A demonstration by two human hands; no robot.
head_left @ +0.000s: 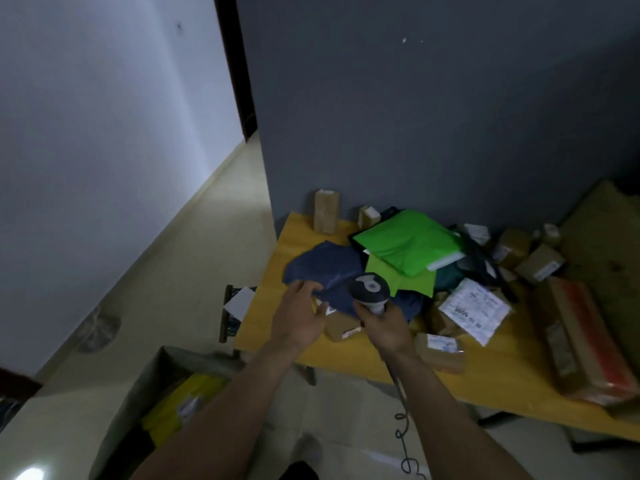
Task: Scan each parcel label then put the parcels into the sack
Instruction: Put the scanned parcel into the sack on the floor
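So the left hand point(301, 317) is on the dark blue soft plastic mail bag point(325, 268), which lies on the yellow wooden table point(485, 375) at the near left of the parcel pile. Thumb & fingers seem to pinch the bag's near edge, tho the blur makes it hard to be sure. The right hand point(384, 327) is wrapped tight round the handle of the dark grey & white hand scanner point(369, 289), w/ its head just over the blue bag & its curly black cable point(401, 434) hanging down.

Blue bag looks floppy & light, so it should sag & fold if held by one corner. The plastic skin may be a bit slippy too. Best to grab a thick bunch at the edge, or slide a flat hand under the middle, & hold the label side flat for the scan. No label shows from here. The grey woven sack point(121, 420) stands open on the floor, down left of the table, w/ a yellow parcel point(187, 400) inside
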